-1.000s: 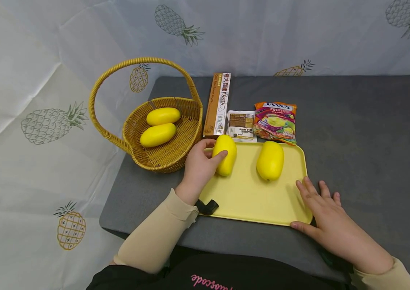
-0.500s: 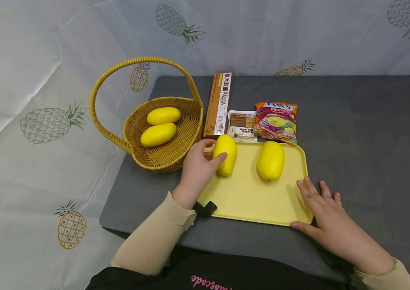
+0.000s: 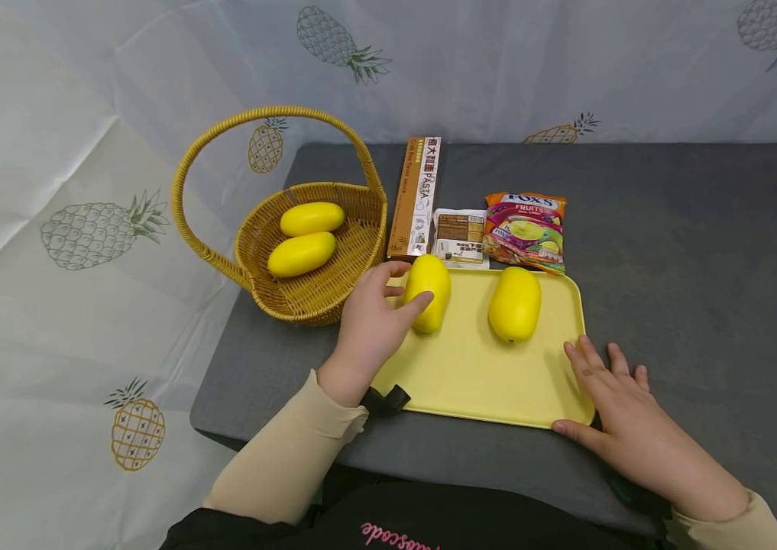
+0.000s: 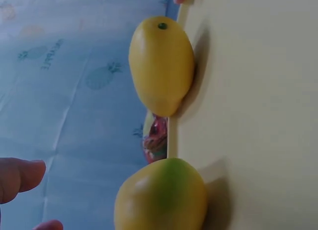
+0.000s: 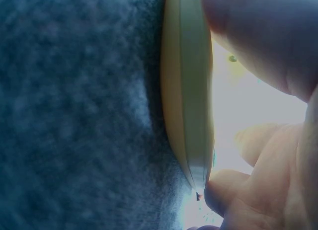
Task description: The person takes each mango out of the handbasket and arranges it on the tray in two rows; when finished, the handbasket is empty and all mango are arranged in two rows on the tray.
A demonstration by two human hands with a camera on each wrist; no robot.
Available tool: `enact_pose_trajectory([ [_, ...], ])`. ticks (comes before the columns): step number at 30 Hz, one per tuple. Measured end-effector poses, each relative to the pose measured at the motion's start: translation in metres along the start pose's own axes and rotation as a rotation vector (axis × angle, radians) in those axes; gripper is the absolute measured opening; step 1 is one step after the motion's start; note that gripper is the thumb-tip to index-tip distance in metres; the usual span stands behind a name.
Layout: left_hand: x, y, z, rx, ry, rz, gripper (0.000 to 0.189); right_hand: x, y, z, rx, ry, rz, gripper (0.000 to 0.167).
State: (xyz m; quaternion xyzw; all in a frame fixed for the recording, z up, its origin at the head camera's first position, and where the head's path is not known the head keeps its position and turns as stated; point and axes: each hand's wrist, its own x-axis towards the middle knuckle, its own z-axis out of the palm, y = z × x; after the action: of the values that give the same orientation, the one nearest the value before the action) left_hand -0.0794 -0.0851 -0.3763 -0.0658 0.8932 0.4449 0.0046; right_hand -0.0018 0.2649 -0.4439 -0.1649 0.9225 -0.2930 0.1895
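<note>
Two yellow mangoes lie on the pale yellow tray [image 3: 477, 382], a left mango [image 3: 429, 294] and a right mango [image 3: 514, 304]. My left hand [image 3: 374, 313] curves loosely beside the left mango, thumb and fingers spread about its left side. In the left wrist view, a gap shows between the fingers [image 4: 20, 178] and the near mango [image 4: 164, 197], which has a green patch. My right hand [image 3: 615, 397] rests at the tray's right edge, its fingers spread and mostly straight. The right wrist view shows fingertips touching the tray rim [image 5: 194, 91].
A wicker basket [image 3: 354, 290] with a tall handle stands left of the tray, two yellow fruits [image 3: 302, 254] inside. Behind the tray lie a pasta box [image 3: 414, 198], a small brown and white packet [image 3: 460, 238] and a candy bag [image 3: 526, 231]. The grey table's left edge runs past the basket.
My left wrist has drawn slightly back and to the left, while its fingers stay around the left mango. The mangoes, the tray and my right hand keep their places.
</note>
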Motion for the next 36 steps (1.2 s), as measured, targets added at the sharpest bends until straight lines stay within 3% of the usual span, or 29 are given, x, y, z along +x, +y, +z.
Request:
enact_pose_trajectory([
  [6, -0.003, 0.006, -0.009, -0.023, -0.015, -0.011, 0.055, -0.001, -0.002, -0.002, -0.007, -0.005, 0.005, 0.117],
  [15, 0.002, 0.001, -0.027, -0.074, -0.034, -0.028, 0.055, -0.002, -0.003, -0.003, -0.002, -0.005, 0.006, 0.116],
  [24, 0.019, -0.009, -0.060, -0.161, -0.124, 0.116, 0.049, -0.002, -0.004, -0.003, 0.002, -0.002, 0.005, 0.116],
  [29, 0.031, -0.012, -0.085, -0.174, -0.140, 0.137, 0.046, -0.002, -0.003, -0.002, 0.002, -0.002, 0.000, 0.115],
  [36, 0.050, -0.015, -0.116, -0.120, -0.136, 0.167, 0.038, -0.002, -0.001, 0.000, 0.007, -0.002, -0.002, 0.116],
])
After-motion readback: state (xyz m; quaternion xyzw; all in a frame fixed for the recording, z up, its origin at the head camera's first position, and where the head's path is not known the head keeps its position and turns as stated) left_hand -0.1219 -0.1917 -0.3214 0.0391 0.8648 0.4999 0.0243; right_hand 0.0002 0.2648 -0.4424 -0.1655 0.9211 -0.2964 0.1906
